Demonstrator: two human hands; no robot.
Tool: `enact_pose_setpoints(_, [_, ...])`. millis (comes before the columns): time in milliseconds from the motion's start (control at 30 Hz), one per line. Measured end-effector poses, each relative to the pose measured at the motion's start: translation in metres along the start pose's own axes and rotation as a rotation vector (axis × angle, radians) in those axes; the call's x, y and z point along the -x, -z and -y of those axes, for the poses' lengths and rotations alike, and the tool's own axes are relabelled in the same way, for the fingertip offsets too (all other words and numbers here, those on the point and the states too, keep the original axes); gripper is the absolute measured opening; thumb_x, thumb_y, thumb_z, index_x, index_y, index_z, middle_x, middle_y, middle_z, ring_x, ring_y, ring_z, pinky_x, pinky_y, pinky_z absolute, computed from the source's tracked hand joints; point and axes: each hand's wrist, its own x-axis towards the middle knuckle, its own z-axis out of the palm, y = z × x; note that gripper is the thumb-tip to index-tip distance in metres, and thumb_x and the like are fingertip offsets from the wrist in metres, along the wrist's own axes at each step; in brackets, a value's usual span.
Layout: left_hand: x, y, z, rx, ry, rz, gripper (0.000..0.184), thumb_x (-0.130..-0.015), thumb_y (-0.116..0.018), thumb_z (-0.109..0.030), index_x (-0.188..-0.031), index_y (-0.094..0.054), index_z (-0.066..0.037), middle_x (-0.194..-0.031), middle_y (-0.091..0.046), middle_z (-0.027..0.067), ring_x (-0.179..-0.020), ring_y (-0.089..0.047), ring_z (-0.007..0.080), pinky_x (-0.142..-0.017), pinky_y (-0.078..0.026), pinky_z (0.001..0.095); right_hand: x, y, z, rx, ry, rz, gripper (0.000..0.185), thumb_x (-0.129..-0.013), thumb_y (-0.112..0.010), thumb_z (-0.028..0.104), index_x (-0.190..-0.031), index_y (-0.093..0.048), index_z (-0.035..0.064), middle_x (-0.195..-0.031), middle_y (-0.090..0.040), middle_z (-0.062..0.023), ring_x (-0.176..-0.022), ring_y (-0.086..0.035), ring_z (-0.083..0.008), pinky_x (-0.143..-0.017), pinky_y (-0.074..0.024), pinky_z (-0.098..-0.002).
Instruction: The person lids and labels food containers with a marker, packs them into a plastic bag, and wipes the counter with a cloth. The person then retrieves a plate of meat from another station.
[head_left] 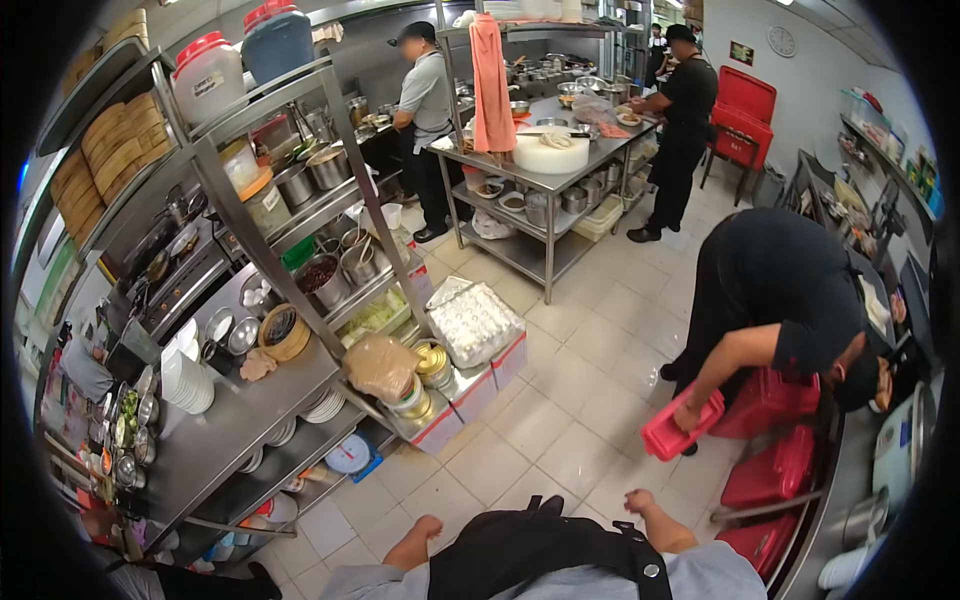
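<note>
My left hand [428,527] hangs low in front of my body, over the tiled floor [470,460]. Its fingers look curled, and nothing shows in them. My right hand [637,501] is held out lower right, fingers loosely apart and holding nothing. Both hands are clear of any object. Between my arms are my dark apron [540,555] and a dark shoe tip [552,505]. Nearest to my right hand is a red container [682,425], gripped by a bending co-worker in black.
Steel shelving [345,140] and a counter [250,425] run along the left. A wrapped stack of eggs [478,322] sits on boxes. Red bins [768,468] line the right side. Ahead, two people work near a steel table [560,178].
</note>
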Motion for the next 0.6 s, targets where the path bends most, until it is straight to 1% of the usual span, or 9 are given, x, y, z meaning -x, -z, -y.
enact_pose_setpoints(33, [0.006, 0.006, 0.001, 0.014, 0.058, -0.075, 0.025, -0.078, -0.052, -0.021, -0.063, -0.064, -0.005, -0.066, -0.065, 0.0112, -0.057, -0.063, 0.0193, -0.055, -0.051, 0.0342, -0.015, 0.032, 0.023, 0.098, 0.107, -0.058, 0.030, -0.077, -0.061, 0.030, -0.097, -0.068, 0.0081, -0.092, -0.069, -0.0141, -0.080, -0.067, -0.0284, -0.068, -0.0544, -0.0398])
enact_pose_setpoints(67, [0.009, 0.010, 0.001, 0.018, 0.074, -0.062, 0.025, -0.078, -0.052, -0.021, -0.063, -0.064, -0.005, -0.066, -0.065, 0.0112, -0.057, -0.063, 0.0193, -0.055, -0.051, 0.0342, -0.024, 0.065, 0.056, 0.280, 0.162, -0.060, 0.032, -0.079, -0.061, 0.029, -0.099, -0.067, 0.0047, -0.092, -0.069, -0.0125, -0.079, -0.067, -0.0274, -0.068, -0.0546, -0.0387])
enact_pose_setpoints(133, [0.009, 0.004, -0.011, 0.651, 0.116, -0.142, 0.021, -0.080, -0.054, -0.018, -0.070, -0.065, -0.004, -0.066, -0.064, 0.0099, -0.059, -0.063, 0.0202, -0.052, -0.050, 0.0331, -0.062, 0.099, 0.106, 0.525, 0.202, -0.109, 0.025, -0.082, -0.060, 0.024, -0.100, -0.066, 0.0068, -0.089, -0.069, -0.0117, -0.074, -0.067, -0.0243, -0.064, -0.0539, -0.0369])
enact_pose_setpoints(200, [0.004, 0.007, -0.042, 0.580, 0.087, -0.140, 0.019, -0.081, -0.055, -0.018, -0.075, -0.065, -0.004, -0.067, -0.064, 0.0098, -0.059, -0.063, 0.0201, -0.051, -0.049, 0.0330, -0.102, 0.104, 0.147, -0.512, 0.023, -0.037, 0.021, -0.087, -0.055, 0.019, -0.102, -0.064, 0.0071, -0.088, -0.068, -0.0111, -0.072, -0.065, -0.0199, -0.059, -0.0521, -0.0323])
enact_pose_setpoints(333, [-0.016, 0.015, -0.094, 0.335, 0.077, -0.063, 0.019, -0.082, -0.054, -0.019, -0.080, -0.065, -0.003, -0.068, -0.064, 0.0107, -0.058, -0.062, 0.0210, -0.050, -0.049, 0.0342, -0.123, 0.111, 0.228, -0.440, 0.270, 0.078, 0.022, -0.092, -0.050, 0.019, -0.106, -0.062, 0.0058, -0.084, -0.067, -0.0077, -0.071, -0.063, -0.0141, -0.058, -0.0507, -0.0288])
enact_pose_setpoints(400, [-0.037, 0.028, -0.114, 0.271, 0.096, 0.010, 0.021, -0.082, -0.054, -0.020, -0.080, -0.065, -0.003, -0.068, -0.064, 0.0114, -0.058, -0.062, 0.0216, -0.051, -0.049, 0.0351, -0.129, 0.105, 0.241, -0.386, 0.279, 0.138, 0.023, -0.092, -0.050, 0.020, -0.107, -0.061, 0.0060, -0.084, -0.067, -0.0069, -0.072, -0.064, -0.0130, -0.059, -0.0505, -0.0276])
enact_pose_setpoints(467, [-0.064, 0.055, -0.141, 0.219, 0.101, 0.062, 0.022, -0.082, -0.053, -0.021, -0.080, -0.066, -0.003, -0.068, -0.064, 0.0121, -0.057, -0.062, 0.0223, -0.051, -0.049, 0.0360, -0.142, 0.093, 0.226, -0.362, 0.259, 0.191, 0.029, -0.092, -0.050, 0.029, -0.103, -0.064, 0.0060, -0.085, -0.068, -0.0090, -0.073, -0.065, -0.0183, -0.062, -0.0515, -0.0333])
enact_pose_setpoints(533, [-0.107, 0.094, -0.178, 0.191, 0.066, 0.077, 0.023, -0.082, -0.053, -0.022, -0.080, -0.066, -0.003, -0.068, -0.065, 0.0128, -0.057, -0.061, 0.0229, -0.052, -0.049, 0.0369, -0.144, 0.106, 0.208, 0.180, 0.319, 0.253, 0.028, -0.089, -0.053, 0.030, -0.093, -0.069, 0.0073, -0.083, -0.070, -0.0080, -0.068, -0.066, -0.0198, -0.062, -0.0519, -0.0373])
enact_pose_setpoints(600, [-0.155, 0.135, -0.219, 0.217, -0.003, 0.080, 0.024, -0.082, -0.052, -0.023, -0.080, -0.066, -0.003, -0.068, -0.065, 0.0135, -0.057, -0.061, 0.0235, -0.052, -0.050, 0.0378, -0.153, 0.119, 0.170, 0.401, 0.309, 0.322, 0.029, -0.089, -0.053, 0.032, -0.092, -0.069, 0.0075, -0.084, -0.070, -0.0092, -0.071, -0.066, -0.0220, -0.064, -0.0519, -0.0380])
